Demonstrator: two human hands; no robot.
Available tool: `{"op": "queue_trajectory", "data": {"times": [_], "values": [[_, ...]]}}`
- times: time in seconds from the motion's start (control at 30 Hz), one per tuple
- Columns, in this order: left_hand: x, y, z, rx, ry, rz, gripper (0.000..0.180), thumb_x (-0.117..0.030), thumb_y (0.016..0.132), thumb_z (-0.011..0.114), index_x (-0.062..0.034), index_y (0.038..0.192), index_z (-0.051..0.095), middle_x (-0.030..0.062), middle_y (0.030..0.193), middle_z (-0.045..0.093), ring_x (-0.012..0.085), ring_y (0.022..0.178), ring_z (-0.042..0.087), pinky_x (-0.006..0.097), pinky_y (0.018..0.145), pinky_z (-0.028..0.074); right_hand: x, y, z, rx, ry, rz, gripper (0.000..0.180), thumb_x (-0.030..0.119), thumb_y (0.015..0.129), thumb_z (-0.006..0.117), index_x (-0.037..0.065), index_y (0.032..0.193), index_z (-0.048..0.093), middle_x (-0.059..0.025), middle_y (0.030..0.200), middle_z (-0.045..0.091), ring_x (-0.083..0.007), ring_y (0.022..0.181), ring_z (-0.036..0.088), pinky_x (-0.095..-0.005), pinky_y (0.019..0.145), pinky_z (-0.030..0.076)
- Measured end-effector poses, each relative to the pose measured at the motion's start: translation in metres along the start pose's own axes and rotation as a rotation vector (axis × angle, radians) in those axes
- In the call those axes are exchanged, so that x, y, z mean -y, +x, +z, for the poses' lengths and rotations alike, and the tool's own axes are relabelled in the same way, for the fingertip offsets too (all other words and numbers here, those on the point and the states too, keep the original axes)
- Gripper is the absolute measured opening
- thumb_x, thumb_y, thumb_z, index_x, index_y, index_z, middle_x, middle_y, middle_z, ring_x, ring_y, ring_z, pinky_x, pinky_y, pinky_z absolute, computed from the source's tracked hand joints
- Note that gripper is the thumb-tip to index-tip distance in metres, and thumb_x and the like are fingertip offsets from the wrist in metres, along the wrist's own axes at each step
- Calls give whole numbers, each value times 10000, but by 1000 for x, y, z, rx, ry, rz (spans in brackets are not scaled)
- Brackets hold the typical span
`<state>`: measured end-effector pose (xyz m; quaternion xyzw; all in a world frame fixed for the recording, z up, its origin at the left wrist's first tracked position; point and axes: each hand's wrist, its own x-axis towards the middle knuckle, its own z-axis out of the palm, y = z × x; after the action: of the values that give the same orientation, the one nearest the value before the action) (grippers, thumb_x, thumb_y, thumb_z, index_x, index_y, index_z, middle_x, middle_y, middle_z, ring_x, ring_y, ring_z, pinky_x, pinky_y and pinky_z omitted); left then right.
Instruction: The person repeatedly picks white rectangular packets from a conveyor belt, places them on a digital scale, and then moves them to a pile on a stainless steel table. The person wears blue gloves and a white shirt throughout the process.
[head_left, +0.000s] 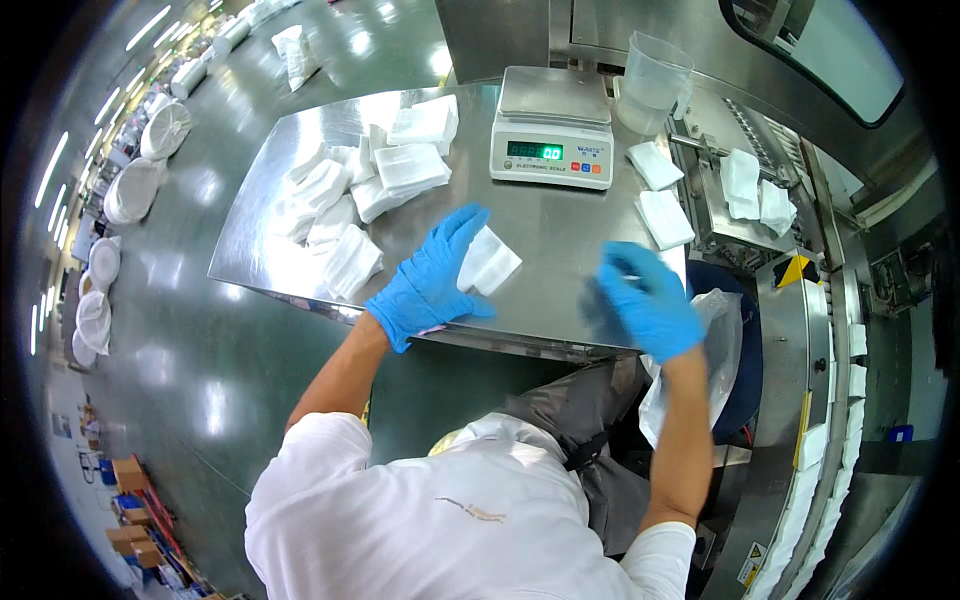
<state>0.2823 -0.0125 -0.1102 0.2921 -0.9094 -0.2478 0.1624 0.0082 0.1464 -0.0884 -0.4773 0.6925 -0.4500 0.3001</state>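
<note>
My left hand, in a blue glove, is at the front of the steel table. Its thumb and fingers reach around the left end of a small stack of folded white pads, which pokes out to the right. To the right, my right hand, also gloved in blue, hovers by the table's right front corner. Motion blurs its curled fingers, and I see nothing in them for certain. A loose heap of folded white pads covers the table's left part. Two more white pads lie near the right edge.
An electronic scale with a lit green display stands at the back, beside a clear plastic jug. On the right, a machine carries white pads. A clear plastic bag hangs below the table's right corner. White bundles line the floor far left.
</note>
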Motion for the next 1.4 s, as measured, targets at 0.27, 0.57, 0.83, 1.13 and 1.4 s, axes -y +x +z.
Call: {"op": "queue_trajectory", "data": {"times": [0.27, 0.57, 0.83, 1.13, 1.4], "values": [[17, -3, 1, -1, -6, 82, 866, -148, 752, 779, -47, 1502, 359, 251, 1500, 380, 429, 1397, 403, 440, 1162, 359, 0, 37, 115, 74, -382, -335, 429, 296, 888, 708, 86, 1256, 639, -125, 1184, 622, -349, 1117, 537, -444, 954, 491], [32, 10, -31, -216, -5, -173, 278, -57, 875, 562, -4, 1145, 601, 234, 1074, 653, 400, 1006, 640, 411, 859, 526, -10, 28, 106, 38, -283, -363, 350, 219, 905, 695, 56, 1208, 633, -120, 1174, 617, -334, 1123, 542, -397, 979, 470], [55, 187, -89, 53, -774, -85, 302, -133, 872, 604, -8, 1140, 666, 72, 1031, 651, 160, 929, 623, 316, 804, 535, -10, -5, 85, -55, -168, -310, 304, 186, 922, 678, 27, 1176, 628, -156, 1142, 622, -363, 1060, 561, -430, 926, 490], [81, 350, -71, 32, 520, -12, 439, -378, 908, 608, -38, 1170, 701, 251, 1279, 627, 403, 1162, 618, 459, 972, 512, -14, -77, 45, -165, -75, -198, 313, 151, 932, 692, 27, 1212, 629, -148, 1162, 622, -302, 1046, 594, -384, 897, 514], [45, 344, -106, 154, 406, 45, 883, -639, 823, 710, -6, 1414, 533, 192, 1439, 547, 361, 1304, 546, 429, 1092, 448, -36, -133, 21, -319, 27, 51, 271, 76, 929, 687, 34, 1196, 679, -85, 1158, 647, -171, 973, 616, -286, 877, 504]]}}
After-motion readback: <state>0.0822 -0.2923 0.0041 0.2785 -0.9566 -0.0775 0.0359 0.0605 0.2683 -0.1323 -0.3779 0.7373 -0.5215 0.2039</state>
